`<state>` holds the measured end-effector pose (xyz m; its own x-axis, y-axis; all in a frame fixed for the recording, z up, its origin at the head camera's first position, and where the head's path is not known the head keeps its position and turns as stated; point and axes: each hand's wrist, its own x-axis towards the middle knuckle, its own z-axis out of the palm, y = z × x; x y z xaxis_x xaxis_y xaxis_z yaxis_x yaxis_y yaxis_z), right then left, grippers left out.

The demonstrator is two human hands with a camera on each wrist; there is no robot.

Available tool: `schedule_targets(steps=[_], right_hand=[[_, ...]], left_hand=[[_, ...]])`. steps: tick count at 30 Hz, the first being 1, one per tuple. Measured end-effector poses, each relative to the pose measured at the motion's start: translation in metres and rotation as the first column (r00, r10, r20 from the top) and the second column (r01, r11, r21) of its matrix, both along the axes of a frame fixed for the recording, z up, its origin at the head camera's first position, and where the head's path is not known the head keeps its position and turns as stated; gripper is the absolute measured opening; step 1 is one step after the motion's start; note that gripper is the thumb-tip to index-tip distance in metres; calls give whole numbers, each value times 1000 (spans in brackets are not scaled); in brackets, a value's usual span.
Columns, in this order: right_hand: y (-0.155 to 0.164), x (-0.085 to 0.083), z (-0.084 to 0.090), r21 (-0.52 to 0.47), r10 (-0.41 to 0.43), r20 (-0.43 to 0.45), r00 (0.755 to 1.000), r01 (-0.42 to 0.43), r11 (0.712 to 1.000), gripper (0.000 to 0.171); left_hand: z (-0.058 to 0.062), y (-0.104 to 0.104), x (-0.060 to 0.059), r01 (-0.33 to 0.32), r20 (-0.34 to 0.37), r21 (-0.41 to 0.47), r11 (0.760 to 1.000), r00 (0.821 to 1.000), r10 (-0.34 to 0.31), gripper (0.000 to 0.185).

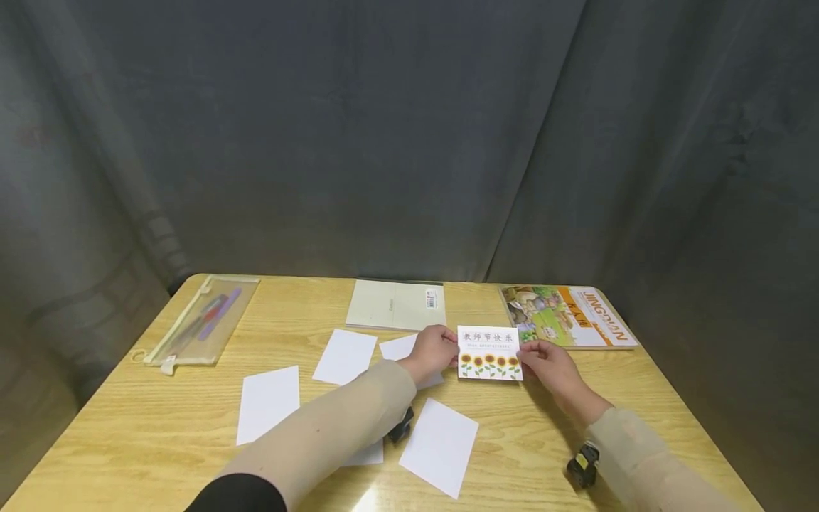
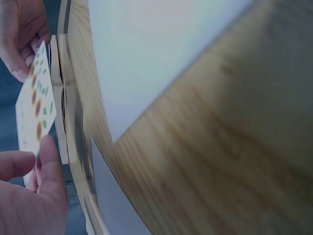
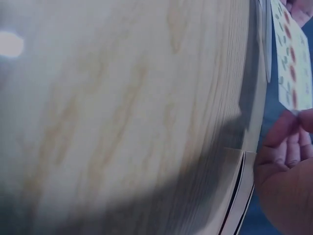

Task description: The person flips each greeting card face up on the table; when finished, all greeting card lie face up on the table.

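head view shows my left hand (image 1: 434, 352) pinching the left edge of the sunflower card (image 1: 489, 353) and my right hand (image 1: 552, 364) pinching its right edge, both with fingers curled onto the card, so it is held between them just above the wooden table (image 1: 640, 398). risk one, as i judge it: the card is thin and supported only at its two short edges, so uneven pull or a squeeze toward the middle could bow or crease it. risk two: either pinch sits close to the edge, and a slip there would leave the card hanging from one hand or dropping onto the table. risk three: blank white sheets (image 1: 345, 355) lie just left of and near to my left forearm, and one sheet (image 1: 440, 446) lies on the near side between my arms; a sweep of a sleeve could shift them. the orange-covered book (image 1: 569, 315) lies just beyond the card on the far right, the pale notebook (image 1: 397, 304) on the far side to its left, and the clear pencil pouch (image 1: 201, 321) well apart at the far left. left wrist view confirms thumb and fingers (image 2: 46, 161) closed on the card's edge, with the card (image 2: 36, 107) raised off the table.
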<state>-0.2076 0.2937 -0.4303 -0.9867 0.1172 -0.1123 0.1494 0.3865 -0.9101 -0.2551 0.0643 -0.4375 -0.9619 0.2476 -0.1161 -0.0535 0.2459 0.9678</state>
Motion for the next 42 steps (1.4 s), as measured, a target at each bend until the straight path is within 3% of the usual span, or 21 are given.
schedule_targets(steps=[4,6,10,11,13,14,17,18,21,22,25,28,34,38,40,42], right_hand=[[4,-5,-4,51,16,45,999,-18,999,20],[7,-7,-7,85,20,63,998,-25,996,19],[10,-10,-10,170,30,78,997,-43,984,18],[9,-10,-10,192,38,77,996,-52,980,19],[8,-11,-8,244,52,75,996,-69,967,19],[7,-11,-7,270,60,74,995,-78,960,18],[5,-12,-3,342,76,77,994,-98,935,17],[5,-12,-3,366,78,79,994,-101,925,16],[6,-14,-3,405,83,89,993,-112,907,14],[6,-14,-3,408,83,90,992,-113,906,14],[9,-14,-4,395,74,98,992,-107,912,14],[14,-13,-3,384,67,91,994,-97,918,17],[0,-16,13,326,127,40,991,-133,936,26],[-32,-20,22,176,194,72,978,-204,963,32],[-50,-22,22,109,227,95,969,-237,965,33],[-66,-24,19,54,249,113,962,-256,965,32]], left_hand=[[0,-1,2,31,33,-28,999,999,-30,18],[0,0,3,73,73,-31,997,995,-71,2],[1,1,5,161,159,-45,986,976,-152,43],[2,1,6,174,168,-56,983,972,-162,44],[4,0,9,187,170,-90,978,971,-170,22],[4,0,10,193,160,-108,975,971,-175,9],[5,0,12,203,134,-142,969,974,-184,48],[6,0,12,206,126,-150,967,974,-188,49],[7,2,12,215,127,-167,962,972,-196,14],[8,2,13,222,126,-169,960,971,-202,14],[15,-5,11,261,99,-202,944,964,-246,19],[25,-23,4,273,30,-215,938,962,-273,56],[40,-69,-8,170,-70,-319,932,977,-202,51],[38,-90,-4,180,-103,-425,887,964,-245,49],[33,-95,1,218,-131,-505,835,937,-324,50],[25,-99,6,256,-149,-611,749,892,-427,51]])
